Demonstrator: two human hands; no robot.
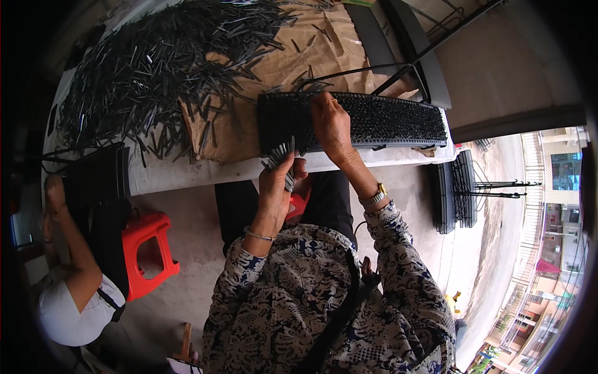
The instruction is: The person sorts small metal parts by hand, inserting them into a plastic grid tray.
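Observation:
A long black panel (pixel 392 118) lies along the near edge of the table, its right part densely covered with small raised bits and its left end smoother. My right hand (pixel 332 128) is over the panel's middle, fingers pinched together against its upper side; whatever they hold is too small to make out. Just in front of the panel's left end, my left hand (pixel 277 181) grips a bunch of thin dark strips (pixel 281 154) that fan out past the fingers. A big heap of similar black strips (pixel 156 75) spreads over the table's left side.
Brown paper (pixel 317 43) covers part of the white-topped table (pixel 168 177). Thin black metal rods (pixel 398 71) cross behind the panel. At left a co-worker's arm (pixel 84 271) reaches toward another dark panel (pixel 99 174), beside a red stool (pixel 149 249). Dark panels (pixel 461 190) stand at right.

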